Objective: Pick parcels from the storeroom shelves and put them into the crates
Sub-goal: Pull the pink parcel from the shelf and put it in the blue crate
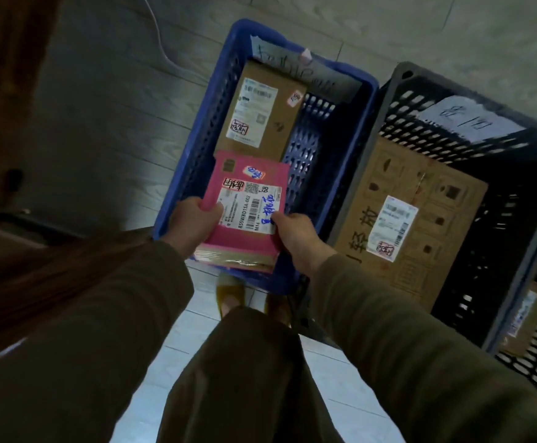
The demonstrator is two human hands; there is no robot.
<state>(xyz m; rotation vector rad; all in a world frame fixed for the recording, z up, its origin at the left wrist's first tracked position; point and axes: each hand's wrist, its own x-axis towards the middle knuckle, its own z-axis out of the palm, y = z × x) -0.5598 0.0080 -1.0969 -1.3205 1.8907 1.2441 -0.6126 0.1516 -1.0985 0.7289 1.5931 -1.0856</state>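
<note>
I hold a pink parcel [244, 183] with a white shipping label over the near end of the blue crate [196, 148]. My left hand [190, 223] grips its left edge, thumb on top. My right hand [299, 236] pinches its right edge at the label. A brown cardboard parcel [270, 123] lies inside the blue crate at its far end. To the right stands a black crate [398, 100] that holds a large brown box [426, 225] with a white label.
A second smaller box [529, 318] shows low in the black crate at the right edge. Paper labels [462, 119] are stuck on the crates' far walls. My legs and feet [228, 295] stand just before the blue crate. A white cable [158, 36] runs over the floor.
</note>
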